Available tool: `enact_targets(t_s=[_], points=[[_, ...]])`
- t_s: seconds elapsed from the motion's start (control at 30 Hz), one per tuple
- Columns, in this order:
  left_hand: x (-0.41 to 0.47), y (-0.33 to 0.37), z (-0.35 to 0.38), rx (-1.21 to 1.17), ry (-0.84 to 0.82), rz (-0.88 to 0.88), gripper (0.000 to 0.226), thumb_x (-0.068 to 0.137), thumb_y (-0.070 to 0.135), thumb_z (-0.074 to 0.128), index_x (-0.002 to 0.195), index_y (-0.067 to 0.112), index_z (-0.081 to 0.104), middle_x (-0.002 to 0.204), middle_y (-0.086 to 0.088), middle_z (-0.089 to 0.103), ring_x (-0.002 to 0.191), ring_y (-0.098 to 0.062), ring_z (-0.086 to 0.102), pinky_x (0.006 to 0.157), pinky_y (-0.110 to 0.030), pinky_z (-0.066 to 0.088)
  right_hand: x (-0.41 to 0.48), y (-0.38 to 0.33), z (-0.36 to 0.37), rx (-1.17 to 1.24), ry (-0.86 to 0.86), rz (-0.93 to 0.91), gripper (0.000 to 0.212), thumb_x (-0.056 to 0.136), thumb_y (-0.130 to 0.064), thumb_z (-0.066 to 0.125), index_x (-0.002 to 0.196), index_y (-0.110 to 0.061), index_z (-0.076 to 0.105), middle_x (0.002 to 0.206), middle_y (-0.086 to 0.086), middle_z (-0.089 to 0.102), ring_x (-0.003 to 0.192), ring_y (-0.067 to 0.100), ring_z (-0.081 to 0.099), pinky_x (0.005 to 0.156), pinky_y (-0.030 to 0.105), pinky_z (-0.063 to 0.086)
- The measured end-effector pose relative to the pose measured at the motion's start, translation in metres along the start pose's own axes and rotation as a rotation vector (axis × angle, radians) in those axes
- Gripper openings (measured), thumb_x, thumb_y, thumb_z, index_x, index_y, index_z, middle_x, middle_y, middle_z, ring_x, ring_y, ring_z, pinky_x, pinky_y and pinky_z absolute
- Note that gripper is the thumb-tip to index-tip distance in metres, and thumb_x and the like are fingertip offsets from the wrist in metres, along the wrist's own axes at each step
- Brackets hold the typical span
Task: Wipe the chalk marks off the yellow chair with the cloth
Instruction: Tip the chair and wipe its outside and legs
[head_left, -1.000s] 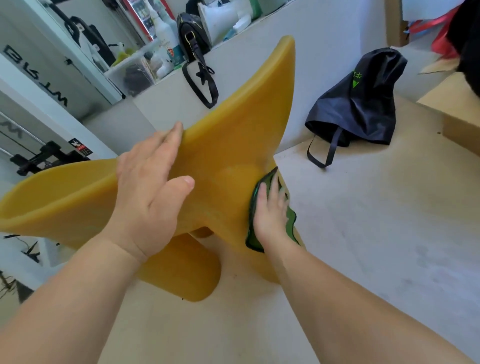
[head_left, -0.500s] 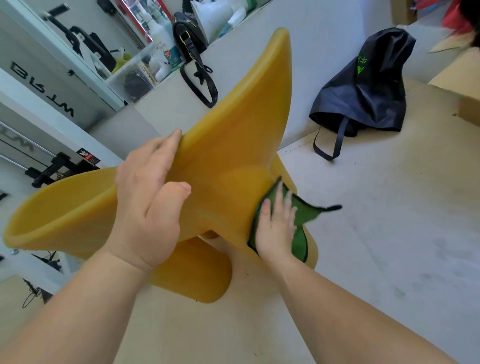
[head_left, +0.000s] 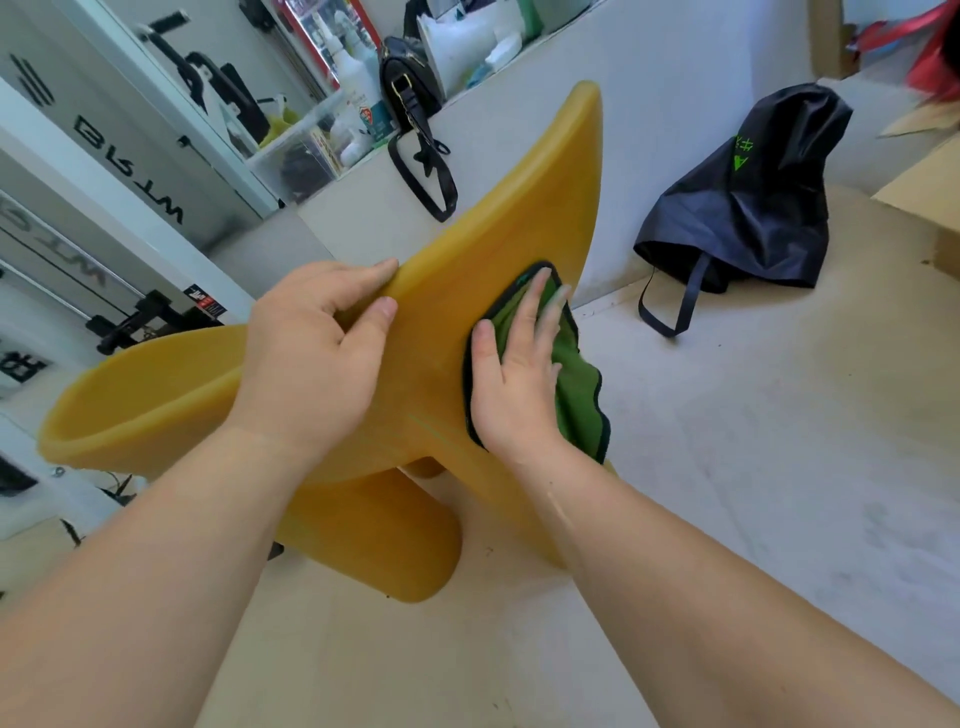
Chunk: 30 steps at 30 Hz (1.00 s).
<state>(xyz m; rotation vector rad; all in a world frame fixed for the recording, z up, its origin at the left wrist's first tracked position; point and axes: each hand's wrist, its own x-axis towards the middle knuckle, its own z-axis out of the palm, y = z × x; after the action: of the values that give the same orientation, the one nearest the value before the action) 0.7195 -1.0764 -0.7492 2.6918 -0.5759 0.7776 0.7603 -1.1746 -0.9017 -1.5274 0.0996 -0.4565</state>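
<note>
Your left hand (head_left: 311, 353) reaches in from the lower left and grips the upper rim of the yellow chair (head_left: 467, 270). Its fingers curl over the edge and its thumb is pressed against the near face, with the wrist nearly straight. Your right hand (head_left: 514, 384) comes in from the lower right and lies flat on the green cloth (head_left: 576, 395). Its fingers are straight and close together and its thumb is spread to the left, so it presses the cloth onto the chair's surface rather than clutching it. The fingertips are a little blurred. The cloth's lower part hangs loose past the hand on the right side. The chair stands on the pale floor (head_left: 753, 467) close to the low wall (head_left: 649, 104). Its curved shell has its long axis on a diagonal — the broad, open end is at the lower left and it narrows to a tip that points up and to the right, towards the wall. Its thick base sits beneath, on the floor between your forearms. A black bag (head_left: 743, 202) slumps against the wall, well apart from the chair on the right, and a handbag (head_left: 410, 88) sits on top of the wall — its strap dangles down the face.
</note>
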Motion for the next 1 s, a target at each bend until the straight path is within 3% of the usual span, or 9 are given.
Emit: enact_targets(t_s=[0.1,0.23,0.33,0.53,0.63,0.73,0.83,0.9,1.0], points=[[0.007,0.013,0.005,-0.016,0.025,-0.074,0.03,0.095,0.017,0.062,0.124,0.021,0.068,0.11,0.016,0.062,0.099,0.008,0.048,0.085,0.003,0.034,0.027,-0.009,-0.017,0.087,-0.022,-0.019,0.064,0.106,-0.058,0.026,0.149,-0.057,-0.021,0.166,-0.009,-0.029,0.157,0.031,-0.009,0.124,0.063,0.007],[0.024,0.037,0.018,0.021,0.05,-0.152,0.03,0.094,0.018,0.062,0.123,0.021,0.069,0.118,0.003,0.069,0.109,-0.014,0.059,0.1,-0.032,0.046,0.068,-0.016,-0.044,0.123,-0.076,-0.006,0.061,0.108,-0.053,0.024,0.157,-0.047,-0.011,0.169,-0.003,-0.02,0.157,0.024,-0.007,0.123,0.045,0.004],[0.041,0.056,0.029,0.066,0.048,-0.148,0.028,0.093,0.016,0.062,0.119,0.018,0.072,0.114,0.001,0.071,0.109,-0.019,0.061,0.092,-0.024,0.041,0.092,-0.017,-0.058,0.14,-0.14,-0.025,0.059,0.11,-0.049,0.024,0.16,-0.042,-0.007,0.171,0.0,-0.013,0.157,0.013,-0.004,0.116,0.028,0.003],[0.086,0.075,0.052,0.133,-0.019,-0.135,0.025,0.084,0.012,0.06,0.102,0.016,0.076,0.1,-0.003,0.073,0.098,-0.025,0.065,0.088,-0.039,0.054,0.063,0.016,-0.028,0.007,0.063,-0.046,0.053,0.106,-0.054,0.019,0.157,-0.049,0.004,0.171,-0.007,0.009,0.157,0.019,0.013,0.125,0.05,0.014],[0.102,0.074,0.056,0.188,-0.06,-0.086,0.022,0.086,0.016,0.061,0.101,0.017,0.076,0.098,-0.003,0.073,0.094,-0.025,0.066,0.085,-0.037,0.054,0.027,0.055,-0.014,-0.054,0.151,0.123,0.05,0.1,-0.06,0.012,0.147,-0.053,-0.001,0.171,-0.006,0.007,0.158,0.022,0.003,0.125,0.058,0.003],[0.096,0.066,0.047,0.277,-0.161,0.027,0.029,0.094,0.029,0.059,0.12,0.022,0.07,0.112,-0.004,0.069,0.104,-0.026,0.063,0.089,-0.036,0.05,0.008,0.092,-0.012,-0.085,0.112,0.319,0.062,0.096,-0.067,0.006,0.156,-0.051,-0.002,0.171,-0.006,-0.008,0.157,0.027,-0.009,0.122,0.065,-0.003],[0.071,0.054,0.029,0.29,-0.235,0.121,0.036,0.101,0.033,0.047,0.135,0.029,0.056,0.124,-0.005,0.065,0.117,-0.031,0.057,0.094,-0.038,0.045,0.009,0.093,-0.016,-0.064,0.095,0.396,0.054,0.104,-0.061,0.01,0.155,-0.054,-0.004,0.171,-0.004,-0.011,0.157,0.032,-0.012,0.121,0.067,-0.004],[0.053,0.043,0.014,0.305,-0.267,0.154,0.045,0.103,0.036,0.042,0.148,0.029,0.042,0.139,-0.002,0.058,0.129,-0.028,0.05,0.104,-0.04,0.039,0.012,0.073,-0.014,-0.057,0.105,0.361,0.051,0.106,-0.056,0.012,0.155,-0.056,-0.003,0.171,-0.008,-0.011,0.156,0.034,-0.013,0.121,0.067,-0.006],[0.04,0.026,-0.003,0.333,-0.343,0.2,0.056,0.099,0.044,0.031,0.153,0.031,0.031,0.15,0.005,0.046,0.137,-0.019,0.041,0.113,-0.042,0.033,0.018,0.02,-0.003,-0.07,0.101,0.098,0.055,0.102,-0.055,0.014,0.154,-0.058,-0.003,0.169,-0.016,-0.014,0.156,0.028,-0.017,0.119,0.06,-0.016]])
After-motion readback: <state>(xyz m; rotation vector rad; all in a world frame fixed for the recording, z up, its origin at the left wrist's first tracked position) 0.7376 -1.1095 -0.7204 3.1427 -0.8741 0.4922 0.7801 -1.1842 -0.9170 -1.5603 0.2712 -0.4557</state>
